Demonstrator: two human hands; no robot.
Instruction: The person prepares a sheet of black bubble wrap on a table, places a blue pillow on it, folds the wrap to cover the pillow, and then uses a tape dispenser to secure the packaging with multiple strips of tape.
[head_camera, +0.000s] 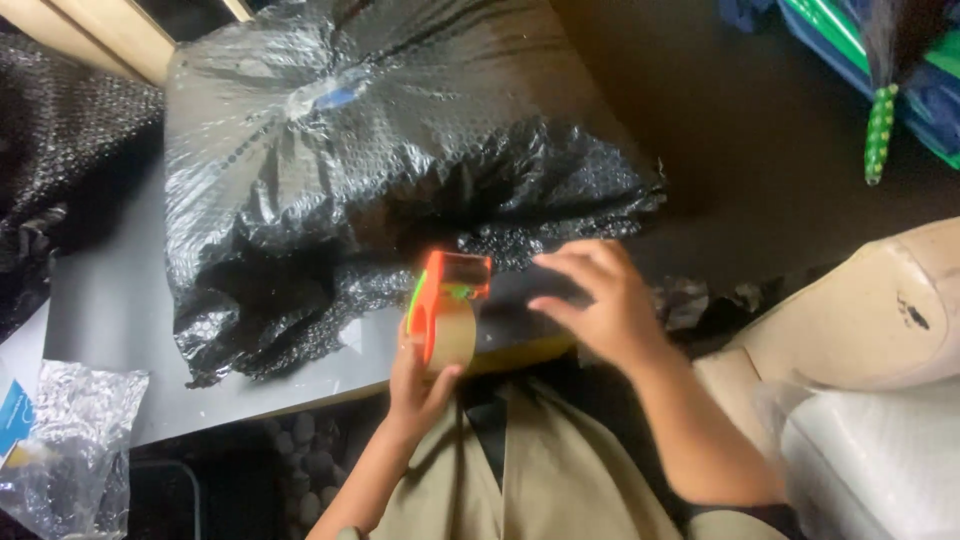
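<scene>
Spread beyond both hands, across most of the flat grey table top (110, 300): a large bulky parcel wrapped in black bubble plastic (370, 160), its crumpled near hem hanging just past the fingertips. Table edge running directly under the left hand (420, 375) and below the right hand (600, 300), with a beige garment (560, 470) beneath, close against that edge. Open grey surface only to the left of the left hand, ending at a crinkled clear plastic bag (70, 440) near the corner. To the right of the right hand, dark floor, then a cream padded seat (860, 320) and a white wrapped bundle (880, 450), near the forearm. Far beyond the right hand, a green spotted stick (879, 135), well apart.

Left hand closed from below around an orange tape dispenser loaded with a roll of brown tape (446, 310), thumb across the roll, dispenser upright at the parcel's hem. Right hand just beside it, fingers loosely curled and pressed down on a dark strip (520, 295) at the parcel's edge, gripping nothing clearly; blurred.
</scene>
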